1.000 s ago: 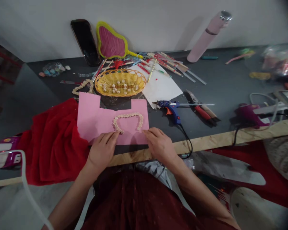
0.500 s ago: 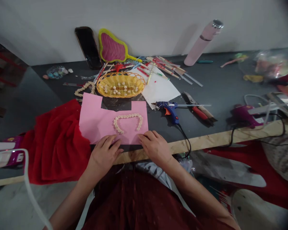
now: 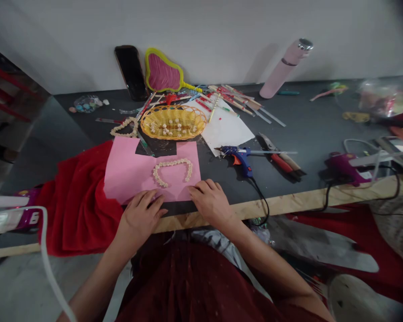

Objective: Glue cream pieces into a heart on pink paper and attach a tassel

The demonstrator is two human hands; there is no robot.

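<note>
A pink sheet of paper [image 3: 130, 167] with a notch cut in its far edge lies at the table's front. On it rests an open, curved string of small cream beads or chips [image 3: 172, 163]. My left hand [image 3: 138, 214] is closed on the paper's near edge, left of the curve, with its fingertips partly hidden. Near the right front corner, my right hand [image 3: 212, 203] pinches the same edge between thumb and fingers. Just beyond the paper stand a yellow woven basket [image 3: 154, 120] holding several cream pieces and a closed cream loop [image 3: 125, 133].
A blue glue gun [image 3: 243, 161] and red-handled pliers [image 3: 284, 163] lie to the right. Red cloth [image 3: 77, 201] is bunched at left. Behind are a phone [image 3: 131, 71], a yellow-rimmed pink fan-shaped piece [image 3: 164, 71], sticks, white paper [image 3: 230, 125] and a pink bottle [image 3: 284, 71].
The pink paper, with the cream curve on it, has shifted left, away from the glue gun. Both hands moved along with it. The camera view has tilted slightly.
</note>
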